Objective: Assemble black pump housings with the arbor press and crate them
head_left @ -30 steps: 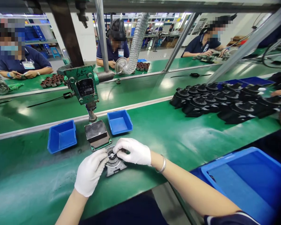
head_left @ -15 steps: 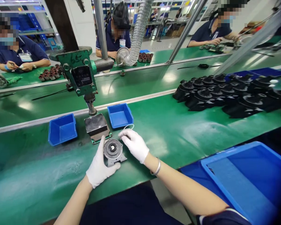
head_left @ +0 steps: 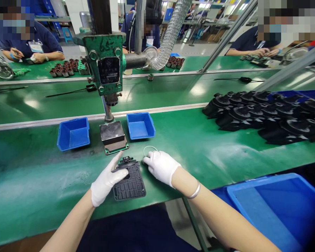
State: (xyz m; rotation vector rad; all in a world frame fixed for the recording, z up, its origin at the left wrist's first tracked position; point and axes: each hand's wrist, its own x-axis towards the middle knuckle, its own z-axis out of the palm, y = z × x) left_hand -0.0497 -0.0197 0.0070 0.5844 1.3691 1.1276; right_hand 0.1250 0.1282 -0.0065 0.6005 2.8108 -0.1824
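My left hand [head_left: 106,182], in a white glove, grips a black ribbed plastic housing [head_left: 130,180] and tips it so its ribbed underside faces me on the green bench. My right hand [head_left: 161,165], also gloved, rests on the bench just right of the housing. Its fingertips touch a thin pale ring [head_left: 149,150] lying flat on the mat. Straight behind the housing stands a small metal block on a green base [head_left: 113,137], under the ram of a green hand press [head_left: 105,66].
Two small blue bins [head_left: 72,133] [head_left: 141,125] flank the press base. A heap of black housings [head_left: 262,112] lies at the right. A large blue crate [head_left: 278,206] sits at my lower right. Other people work across the conveyor [head_left: 147,91] behind.
The housing went from lying face up, with both hands at its centre, to tipped ribbed-side towards me in my left hand. My right hand moved away to the pale ring on the mat.
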